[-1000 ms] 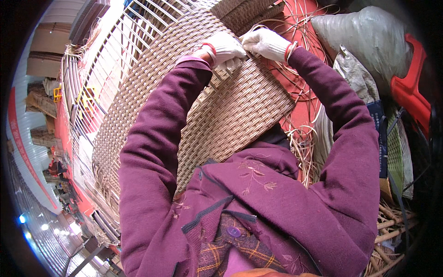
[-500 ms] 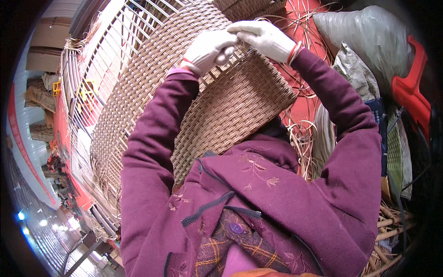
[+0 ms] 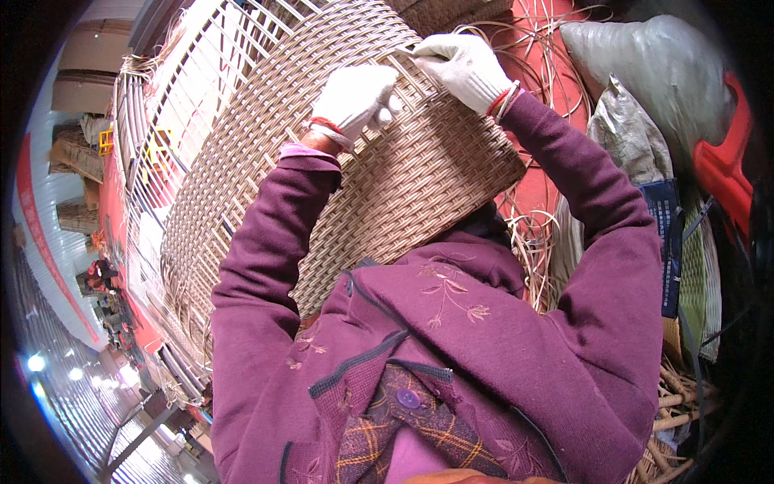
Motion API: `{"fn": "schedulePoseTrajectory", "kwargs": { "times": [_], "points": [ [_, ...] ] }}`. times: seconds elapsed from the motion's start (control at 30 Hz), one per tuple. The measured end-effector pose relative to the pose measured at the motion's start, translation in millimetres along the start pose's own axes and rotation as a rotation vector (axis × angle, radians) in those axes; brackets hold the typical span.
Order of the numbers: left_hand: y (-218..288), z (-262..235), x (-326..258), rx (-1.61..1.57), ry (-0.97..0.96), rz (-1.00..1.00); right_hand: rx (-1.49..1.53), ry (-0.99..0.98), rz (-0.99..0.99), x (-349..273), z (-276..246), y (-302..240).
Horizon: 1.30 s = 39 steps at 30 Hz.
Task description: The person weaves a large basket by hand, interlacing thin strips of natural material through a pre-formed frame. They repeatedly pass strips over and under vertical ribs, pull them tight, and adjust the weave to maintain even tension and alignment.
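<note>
A large curved panel of tan woven wicker (image 3: 419, 173) lies in front of me, propped against my body. My right hand (image 3: 463, 68), in a white glove, is at its upper edge with fingers and thumb pinched on a thin wicker strand (image 3: 405, 53). My left hand (image 3: 355, 101), gloved too, rests over the weave to the left with curled fingers; what they hold, if anything, is hidden. Between the hands, several bare ribs cross a gap in the weave. Toward the upper left the panel's frame of pale rods (image 3: 211, 60) is unwoven.
Loose strands (image 3: 542, 60) lie tangled on the red floor (image 3: 524, 133) beyond my right hand. At the right are a clear plastic bundle (image 3: 645, 68), a red plastic object (image 3: 730, 157) and a dark blue package (image 3: 665, 234). A bundle of strands (image 3: 129, 121) stands at the left.
My hands, together half a second ago, are now apart. The left hand has drawn back slightly down and left; the right stays near the upper edge, pinching the strand.
</note>
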<state>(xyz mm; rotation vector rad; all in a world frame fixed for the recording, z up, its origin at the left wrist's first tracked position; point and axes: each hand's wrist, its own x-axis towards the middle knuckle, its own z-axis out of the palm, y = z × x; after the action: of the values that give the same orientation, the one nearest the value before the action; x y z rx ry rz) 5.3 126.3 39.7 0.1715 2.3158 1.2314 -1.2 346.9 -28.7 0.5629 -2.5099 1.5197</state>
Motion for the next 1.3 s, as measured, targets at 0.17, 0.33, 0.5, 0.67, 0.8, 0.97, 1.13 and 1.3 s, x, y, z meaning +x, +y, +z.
{"fn": "schedulePoseTrajectory", "kwargs": {
  "times": [0.17,0.33,0.5,0.67,0.8,0.97,1.13,1.3],
  "points": [
    [1,5,0,-0.185,-0.113,-0.048,-0.411,-0.015,-0.245,7,12,-1],
    [-3,5,3,-0.229,-0.130,-0.049,-0.659,-0.132,-0.244,14,20,-2],
    [-16,-3,5,-0.447,-0.128,-0.010,-0.318,-0.026,-0.062,14,4,-4],
    [-36,-3,10,-0.881,-0.208,-0.090,-0.532,-0.032,-0.207,-4,11,-4],
    [-43,-4,14,-0.894,-0.225,-0.117,-0.658,-0.123,-0.316,8,25,-2],
    [-43,-5,14,-0.855,-0.275,-0.060,-0.440,-0.228,-0.218,30,4,5],
    [-51,-4,15,-0.996,-0.286,-0.048,-0.639,-0.071,-0.279,2,13,-3],
    [-57,-2,20,-1.026,-0.319,-0.044,-0.734,-0.247,-0.333,6,14,-6]
  ]
}}
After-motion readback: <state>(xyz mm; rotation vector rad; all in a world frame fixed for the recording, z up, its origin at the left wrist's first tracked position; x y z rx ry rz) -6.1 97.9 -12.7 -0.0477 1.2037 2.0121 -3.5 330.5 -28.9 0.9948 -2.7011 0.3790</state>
